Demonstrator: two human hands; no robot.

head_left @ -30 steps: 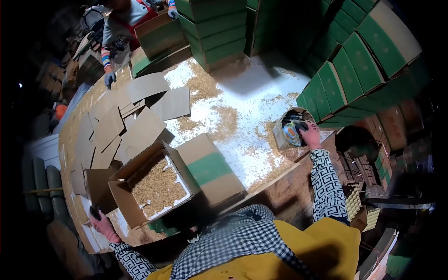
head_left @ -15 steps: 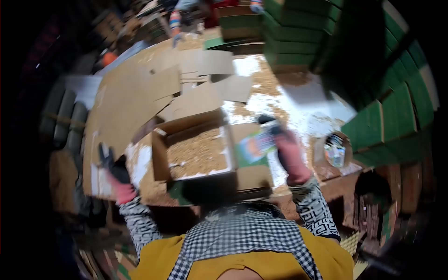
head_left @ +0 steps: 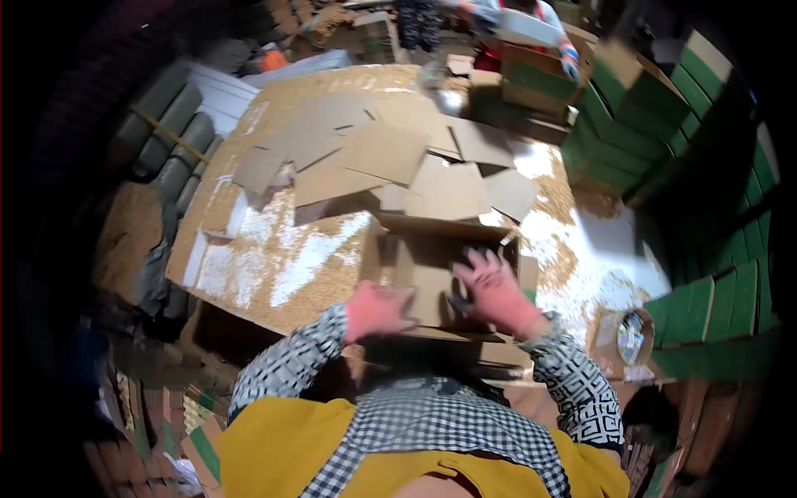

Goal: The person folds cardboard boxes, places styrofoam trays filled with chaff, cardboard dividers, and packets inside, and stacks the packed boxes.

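An open cardboard box [head_left: 382, 249] sits at the table's near edge in front of me, with a flat brown cardboard sheet [head_left: 423, 274] inside it. My left hand [head_left: 378, 311], in a pink glove with dark fingertips, is at the box's near left corner, its fingers apart and reaching inward. Over the right part of the box is my right hand [head_left: 496, 290], gloved alike, fingers spread and pointing into it. I see nothing held in either hand. What lies under the sheet is hidden.
Loose cardboard sheets [head_left: 386, 153] overlap on the table [head_left: 324, 282] beyond the box, among scattered tan granules. A round container of colourful packets [head_left: 631, 336] stands at right, near stacked green boxes [head_left: 706, 307]. Another person [head_left: 531, 29] handles a box at the back.
Both hands have come to the box, the left from the table's left side. The colourful packet has left my right hand. Cardboard now covers the granules in the box. The view has shifted.
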